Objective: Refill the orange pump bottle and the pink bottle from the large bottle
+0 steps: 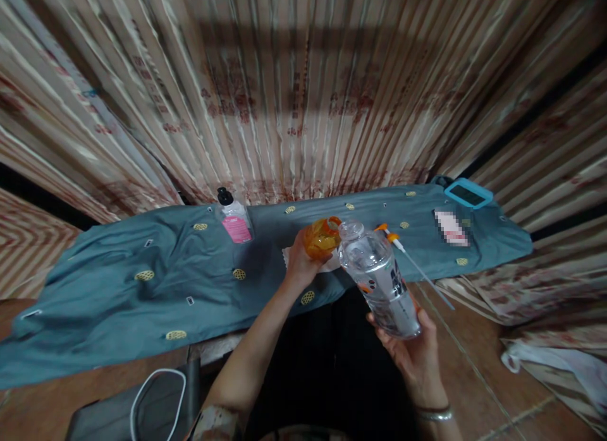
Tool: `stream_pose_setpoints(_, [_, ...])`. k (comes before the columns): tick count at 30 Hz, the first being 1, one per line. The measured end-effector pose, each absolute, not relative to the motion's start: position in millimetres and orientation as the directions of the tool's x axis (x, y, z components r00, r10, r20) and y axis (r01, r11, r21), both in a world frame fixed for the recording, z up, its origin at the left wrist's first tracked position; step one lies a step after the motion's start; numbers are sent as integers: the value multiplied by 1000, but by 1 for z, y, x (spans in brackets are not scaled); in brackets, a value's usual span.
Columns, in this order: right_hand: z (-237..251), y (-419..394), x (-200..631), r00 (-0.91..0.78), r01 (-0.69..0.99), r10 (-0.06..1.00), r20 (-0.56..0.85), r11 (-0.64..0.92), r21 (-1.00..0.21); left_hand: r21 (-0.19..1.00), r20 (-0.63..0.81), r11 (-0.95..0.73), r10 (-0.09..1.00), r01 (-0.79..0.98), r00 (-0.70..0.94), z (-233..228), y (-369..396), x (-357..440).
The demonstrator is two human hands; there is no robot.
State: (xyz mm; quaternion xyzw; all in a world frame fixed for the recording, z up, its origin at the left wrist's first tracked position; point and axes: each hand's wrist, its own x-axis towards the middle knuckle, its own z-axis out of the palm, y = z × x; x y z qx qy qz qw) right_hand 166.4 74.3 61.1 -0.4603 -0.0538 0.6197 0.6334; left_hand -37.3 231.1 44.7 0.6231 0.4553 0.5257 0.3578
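My left hand (300,263) grips a small orange bottle (322,236), its open mouth tilted toward the right. My right hand (408,347) holds a large clear plastic bottle (379,278) from below, tipped so its open neck meets the orange bottle's mouth. Both bottles hover over a bench covered with a blue-grey cloth (142,283). An orange pump cap with a long white tube (408,258) lies on the cloth just right of the bottles. A white paper piece (288,256) lies under my left hand.
A clear bottle with a black cap and pink label (234,221) stands on the cloth at left. A turquoise-cased device (468,193) lies at the far right end. Striped curtains (303,93) hang behind. A white cable (156,390) loops near my left arm.
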Motion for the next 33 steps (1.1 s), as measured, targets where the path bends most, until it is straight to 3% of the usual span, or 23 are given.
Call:
stream_pose_setpoints(16, [77,57,166,333,-707,791,-513,-151,-691,903,361,-357,932,239,29,37,229,-31])
stream_pose_setpoints(33, [90,38,159,358,-667,787,-503,-161,-728,935,319,-315,948,163,3,41,228,-34])
